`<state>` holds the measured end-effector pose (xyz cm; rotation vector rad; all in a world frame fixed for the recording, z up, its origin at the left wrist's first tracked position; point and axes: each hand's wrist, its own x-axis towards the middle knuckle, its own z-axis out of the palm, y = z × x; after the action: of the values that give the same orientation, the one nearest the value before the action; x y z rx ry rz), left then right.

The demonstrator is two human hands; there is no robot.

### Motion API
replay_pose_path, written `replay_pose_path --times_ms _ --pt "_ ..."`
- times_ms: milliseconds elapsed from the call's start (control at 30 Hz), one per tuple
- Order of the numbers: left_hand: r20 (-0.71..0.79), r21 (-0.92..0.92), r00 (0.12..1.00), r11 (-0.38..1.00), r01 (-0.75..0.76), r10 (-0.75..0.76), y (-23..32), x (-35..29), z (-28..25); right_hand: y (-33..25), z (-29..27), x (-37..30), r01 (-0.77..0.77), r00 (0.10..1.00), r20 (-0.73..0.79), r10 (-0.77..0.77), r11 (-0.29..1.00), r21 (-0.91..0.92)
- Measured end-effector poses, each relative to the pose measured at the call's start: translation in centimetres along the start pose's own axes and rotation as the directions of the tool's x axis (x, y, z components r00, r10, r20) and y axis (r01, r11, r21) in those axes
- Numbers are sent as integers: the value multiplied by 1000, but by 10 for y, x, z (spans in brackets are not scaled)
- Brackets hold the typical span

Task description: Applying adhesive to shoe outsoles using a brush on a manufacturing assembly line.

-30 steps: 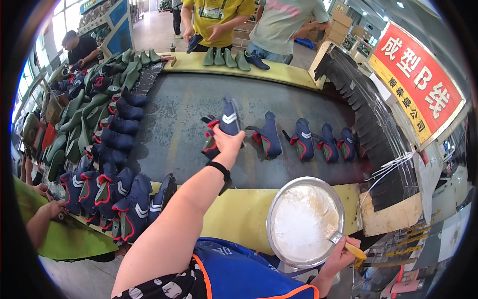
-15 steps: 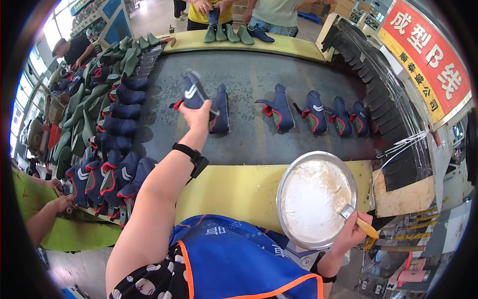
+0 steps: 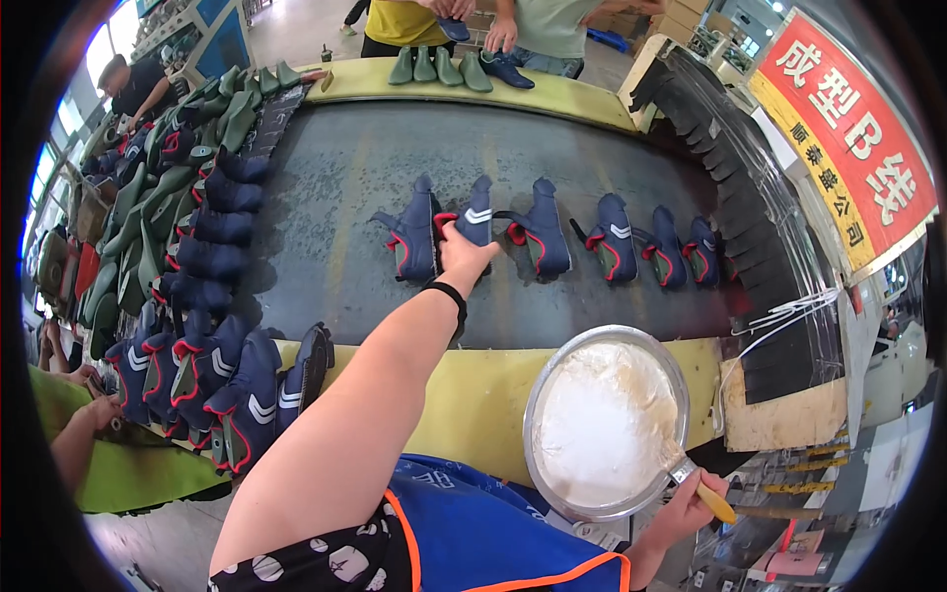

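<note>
My left hand [image 3: 467,255] is closed round the heel end of a navy shoe upper [image 3: 477,211] with white stripes and red lining. It stands toe-away on the dark conveyor belt [image 3: 335,286], between another navy shoe upper [image 3: 416,237] on its left and a third shoe upper [image 3: 546,235] on its right. My right hand [image 3: 689,508] grips a brush [image 3: 718,502] by its yellow handle. The brush's bristle end rests at the right inside edge of a round metal bowl [image 3: 538,424], in thick white paste [image 3: 607,424].
Several more shoe uppers [image 3: 618,237] line the belt rightward. On the left sit piled uppers [image 3: 247,400] and green shoe lasts [image 3: 148,212]. Co-workers' hands [image 3: 501,36] are at the far yellow ledge [image 3: 582,107]; another co-worker's hand [image 3: 99,411] is at lower left. A red sign [image 3: 848,128] stands right.
My left hand has moved right and lowered the shoe upper from above the belt into the gap in the row. The brush stays in my right hand at the bowl. The view has shifted slightly.
</note>
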<state>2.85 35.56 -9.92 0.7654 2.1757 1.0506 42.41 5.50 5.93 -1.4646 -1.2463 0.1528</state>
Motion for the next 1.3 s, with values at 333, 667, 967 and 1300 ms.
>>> replay_pose_path --times_ms 333,667,967,1300 --pt "-76 259 983 955 -144 169 -3 9 -18 1 20 5 56 997 45 -58 997 59" --pt "-79 348 993 931 108 -86 -35 7 -94 -19 38 2 61 993 92 -67 996 72" --pt "25 -237 870 843 483 -492 -35 -21 -119 -19 19 -24 105 986 117 -116 990 97" --pt "730 -443 673 668 598 -118 -58 -163 -194 -20 39 -30 67 977 191 -98 984 162"
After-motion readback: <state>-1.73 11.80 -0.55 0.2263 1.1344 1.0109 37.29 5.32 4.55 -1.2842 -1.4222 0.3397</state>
